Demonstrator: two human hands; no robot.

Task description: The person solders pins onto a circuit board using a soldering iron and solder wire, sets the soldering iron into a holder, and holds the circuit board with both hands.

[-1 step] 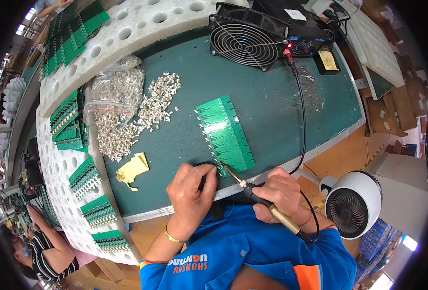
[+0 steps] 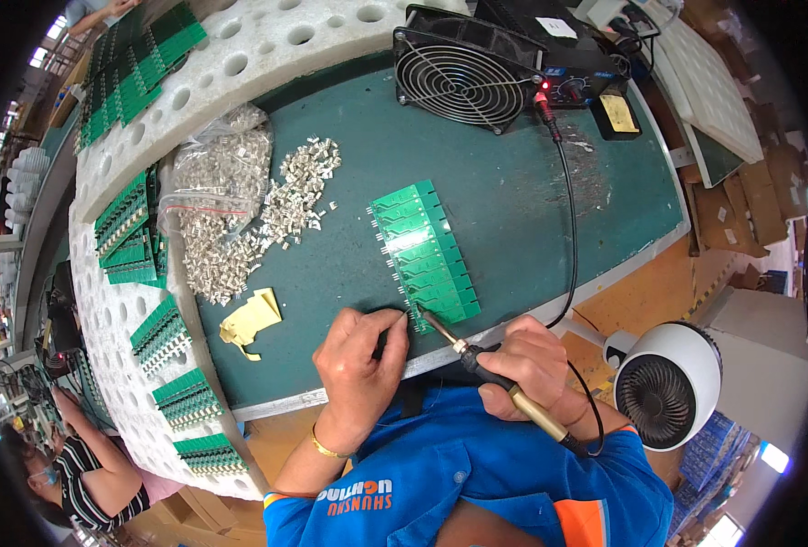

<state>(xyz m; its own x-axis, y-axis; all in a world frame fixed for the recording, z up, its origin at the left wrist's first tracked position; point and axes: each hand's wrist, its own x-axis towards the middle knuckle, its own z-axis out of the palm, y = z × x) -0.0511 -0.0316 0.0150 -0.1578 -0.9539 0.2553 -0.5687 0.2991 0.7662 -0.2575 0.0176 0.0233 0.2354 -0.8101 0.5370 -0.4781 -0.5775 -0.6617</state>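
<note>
Green rectangular PCB panel (image 2: 425, 260), small pale parts along its L edge, lay on the teal worktop (image 2: 331, 264), nr the near rim; all clock dirs taken from it. At 7 o'c, L hand (image 2: 363, 365): thumb & index tips together at the panel's near L corner; couldn't tell if anything was pinched b/w them. At 4-5 o'c, R hand (image 2: 527, 365) was wrapped round the gold-and-black handle of a metal-tipped soldering iron (image 2: 536, 417), tip over the panel's near end; contact unclear.

Black cable (image 2: 573, 237) ran from 1 o'c past 3, then looped by R wrist to the iron, beside the panel. Black square fan w/ wire grille (image 2: 463, 82) at 12-1; black box-shaped station w/ red light (image 2: 573, 89) at 1; black holder w/ yellow pad (image 2: 617, 114) at 2. Loose silvery-white connectors (image 2: 299, 187) & clear plastic bag (image 2: 222, 164) of same at 10; crumpled yellow sheet (image 2: 251, 319) at 8. White holed foam (image 2: 117, 314) walled off 8-11, green boards (image 2: 160, 337) stacked on it. White round fan (image 2: 664, 392) at 4.
</note>
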